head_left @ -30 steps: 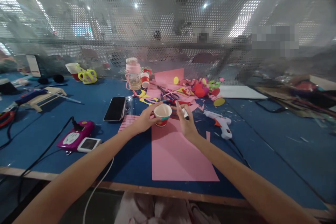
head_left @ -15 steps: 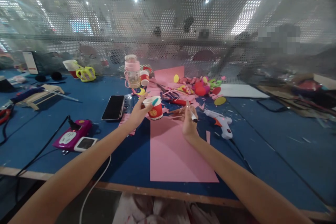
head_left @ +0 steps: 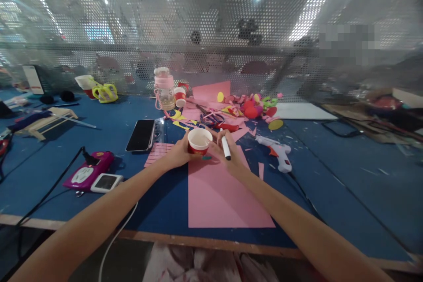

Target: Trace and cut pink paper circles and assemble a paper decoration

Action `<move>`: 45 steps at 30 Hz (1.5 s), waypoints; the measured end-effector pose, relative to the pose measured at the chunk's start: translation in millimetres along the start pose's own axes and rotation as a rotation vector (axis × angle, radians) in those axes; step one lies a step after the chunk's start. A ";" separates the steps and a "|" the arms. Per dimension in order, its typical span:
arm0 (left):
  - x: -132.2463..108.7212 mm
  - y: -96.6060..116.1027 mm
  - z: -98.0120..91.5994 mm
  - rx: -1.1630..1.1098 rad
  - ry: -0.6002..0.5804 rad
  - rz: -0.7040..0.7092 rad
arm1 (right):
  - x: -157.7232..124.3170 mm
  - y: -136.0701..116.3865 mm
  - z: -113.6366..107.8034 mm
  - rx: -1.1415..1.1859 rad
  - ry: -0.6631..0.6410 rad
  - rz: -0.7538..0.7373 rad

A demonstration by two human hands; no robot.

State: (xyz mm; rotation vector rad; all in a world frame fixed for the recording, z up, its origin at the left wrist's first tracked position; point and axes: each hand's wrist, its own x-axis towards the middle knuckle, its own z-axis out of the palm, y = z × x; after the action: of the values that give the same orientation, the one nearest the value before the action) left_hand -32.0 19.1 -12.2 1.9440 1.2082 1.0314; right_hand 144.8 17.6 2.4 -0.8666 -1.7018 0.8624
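Observation:
A red and white paper cup [head_left: 199,138] is held over the top of a pink paper sheet [head_left: 228,198], its open mouth tilted toward me. My left hand [head_left: 180,153] wraps round the cup's left side, a teal fingernail showing beneath. A black-tipped white marker [head_left: 226,147] sits in my right hand [head_left: 234,158], tip pointing back toward me. Fingers of that same hand reach the cup's right side; whether they press on it is hard to see.
To the right lies a white glue gun [head_left: 280,156] with its cord. A phone [head_left: 141,135] and purple power strip [head_left: 89,171] lie left. Behind are paper scraps, scissors [head_left: 213,118], a pink-lidded bottle [head_left: 164,90] and a second cup [head_left: 180,97].
The cup has come lower and nearer, tipping so its inside shows. My right hand has moved left to the cup with the marker still in it.

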 end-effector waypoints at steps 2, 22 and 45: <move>-0.5 -7.4 1.7 0.066 -0.032 -0.031 | -0.5 -4.4 -0.2 -0.058 -0.001 0.010; 8.3 9.1 -13.0 -0.626 -0.025 -0.026 | 2.6 2.4 -4.0 -0.067 -0.024 0.014; 2.9 11.2 -11.3 -0.353 0.001 -0.058 | -15.1 -28.0 -40.7 0.126 0.264 -0.015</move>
State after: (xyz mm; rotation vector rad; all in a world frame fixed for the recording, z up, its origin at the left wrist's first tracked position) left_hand -36.1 18.5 3.5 1.6268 0.9984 1.1299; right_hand 183.3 -3.2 29.8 -0.8416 -1.4086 0.7979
